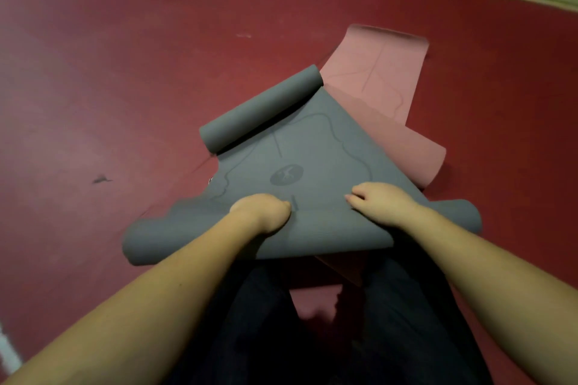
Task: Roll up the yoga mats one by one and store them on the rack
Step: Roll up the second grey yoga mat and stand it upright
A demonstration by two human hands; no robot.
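Both hands clamp the near rolled edge of a grey yoga mat [300, 162], the left hand [262, 211] curled over it and the right hand [380, 201] pressing with bent fingers, starting the roll across the red floor [93, 87]. Its far end is already curled into a tube, which looks likely to need flattening before the roll can run through. Underneath lies a pink mat [375, 78], spread toward the floor's far side; no rack is in view.
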